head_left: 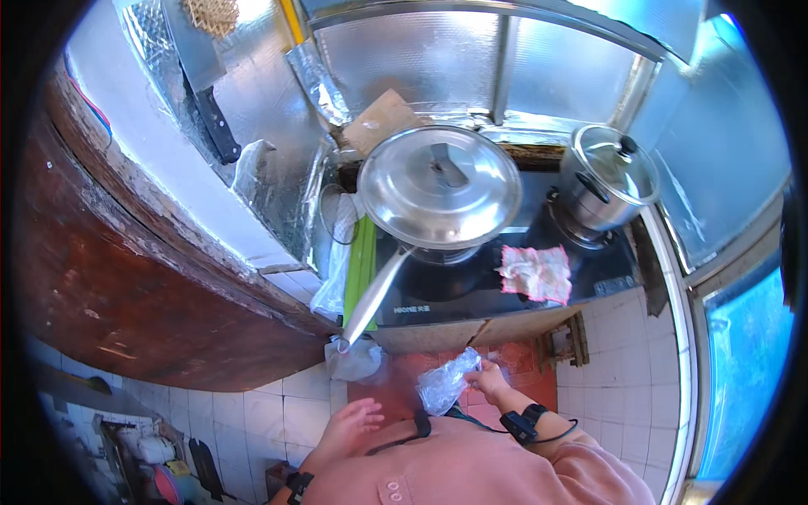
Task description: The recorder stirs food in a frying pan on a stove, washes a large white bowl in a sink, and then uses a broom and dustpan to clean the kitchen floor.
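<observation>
My right hand [489,380] pinches a crumpled clear plastic bag [447,382], which hangs in front of my body below the stove edge. To the left, my left hand [355,418] holds nothing, its fingers spread a little. Ahead of both hands is a black glass gas stove [435,297]. On its left burner sits a long-handled pan under a domed steel lid [440,221]. A steel pot with a glass lid [603,189] stands on the right burner. Between them, near the front edge, lies a pink-edged cloth [535,273].
The pan's metal handle [375,300] juts past the stove's front-left edge, above a whitish plastic bag [355,358]. A green strip [361,271] lies left of the stove. A cleaver [211,107] hangs on the left wall. Low at right is a wooden stool [571,341].
</observation>
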The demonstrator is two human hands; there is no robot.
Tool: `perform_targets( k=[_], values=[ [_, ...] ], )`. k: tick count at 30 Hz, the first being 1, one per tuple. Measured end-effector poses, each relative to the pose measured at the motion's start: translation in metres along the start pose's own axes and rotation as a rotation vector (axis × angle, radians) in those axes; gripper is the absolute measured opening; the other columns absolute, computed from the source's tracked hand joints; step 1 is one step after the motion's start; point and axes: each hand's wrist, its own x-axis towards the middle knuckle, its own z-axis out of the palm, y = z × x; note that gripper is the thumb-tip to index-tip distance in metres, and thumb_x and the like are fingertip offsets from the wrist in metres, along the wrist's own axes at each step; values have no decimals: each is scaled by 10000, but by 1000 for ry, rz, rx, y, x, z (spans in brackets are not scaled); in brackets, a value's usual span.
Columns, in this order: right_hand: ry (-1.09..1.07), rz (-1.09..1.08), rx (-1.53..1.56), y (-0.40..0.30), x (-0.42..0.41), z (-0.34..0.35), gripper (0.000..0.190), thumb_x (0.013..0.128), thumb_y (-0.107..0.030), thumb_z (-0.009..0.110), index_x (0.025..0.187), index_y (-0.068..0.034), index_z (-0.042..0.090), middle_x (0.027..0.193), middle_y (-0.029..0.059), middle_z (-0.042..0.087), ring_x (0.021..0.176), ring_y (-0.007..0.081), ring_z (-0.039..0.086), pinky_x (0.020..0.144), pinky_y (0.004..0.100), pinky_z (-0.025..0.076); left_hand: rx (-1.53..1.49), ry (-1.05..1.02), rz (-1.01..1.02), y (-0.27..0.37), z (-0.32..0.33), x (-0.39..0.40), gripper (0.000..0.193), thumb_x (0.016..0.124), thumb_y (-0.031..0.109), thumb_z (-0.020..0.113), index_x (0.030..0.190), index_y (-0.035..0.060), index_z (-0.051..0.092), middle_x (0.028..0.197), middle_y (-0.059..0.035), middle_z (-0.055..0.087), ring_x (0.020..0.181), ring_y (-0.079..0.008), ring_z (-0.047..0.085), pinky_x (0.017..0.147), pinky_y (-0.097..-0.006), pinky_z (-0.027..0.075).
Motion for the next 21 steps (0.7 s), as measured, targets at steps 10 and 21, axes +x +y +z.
perform_targets(
  k=[10, 21],
  values=[
    [107, 220, 85, 12, 110, 39, 152, 739, 30, 537, 891, 23, 534, 749, 121, 571, 586, 214, 578, 433, 303, 519, -220, 259, 120, -6, -51, -40, 330, 867, 177, 467, 1138, -8, 428, 1072, -179, 533, 922, -297, 560, 760, -412, 467],
    [517, 66, 496, 2, 147, 66, 115, 768, 41, 464, 869, 18, 513, 838, 128, 528, 707, 257, 562, 524, 355, 552, -328, 323, 70, -2, -108, -61, 303, 870, 149, 475, 1123, -13, 439, 1035, -157, 546, 907, -269, 564, 779, -402, 466]
  ],
)
